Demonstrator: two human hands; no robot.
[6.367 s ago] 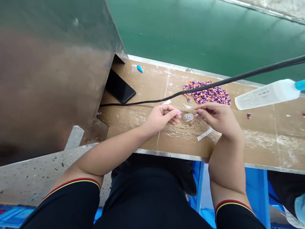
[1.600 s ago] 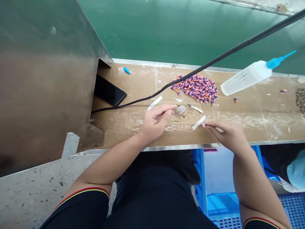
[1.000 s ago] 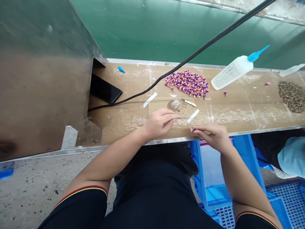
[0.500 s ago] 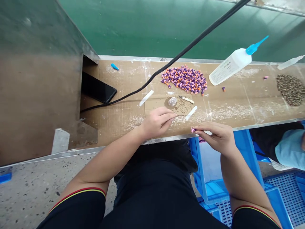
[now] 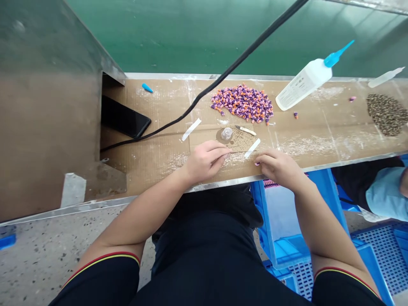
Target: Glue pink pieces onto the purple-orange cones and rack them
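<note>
My left hand (image 5: 208, 161) is closed in a pinch over the near edge of a cardboard sheet (image 5: 204, 136); anything between its fingertips is too small to make out. To the right, my right hand (image 5: 280, 168) pinches a small pink piece (image 5: 256, 164), mostly covered by the fingers, above the bench's front edge. A small clear cup (image 5: 227, 134) stands on the sheet amid wet spots. Beside it lies a small knife (image 5: 247, 130) with a pale handle. Behind them is a pile of tiny purple, pink and orange pieces (image 5: 244, 103).
A white bottle with a blue nozzle (image 5: 304, 85) leans at the back right. A black cable (image 5: 204, 92) crosses the bench near a phone (image 5: 126, 118). Blue crates (image 5: 267, 221) stand below on the right, near another person's light-blue sleeve (image 5: 387, 191). A brownish pile (image 5: 387, 114) lies far right.
My right hand has turned palm-down and shifted slightly up and left, so its pink piece shows less. My left hand keeps its pinch. The whole view has shifted slightly.
</note>
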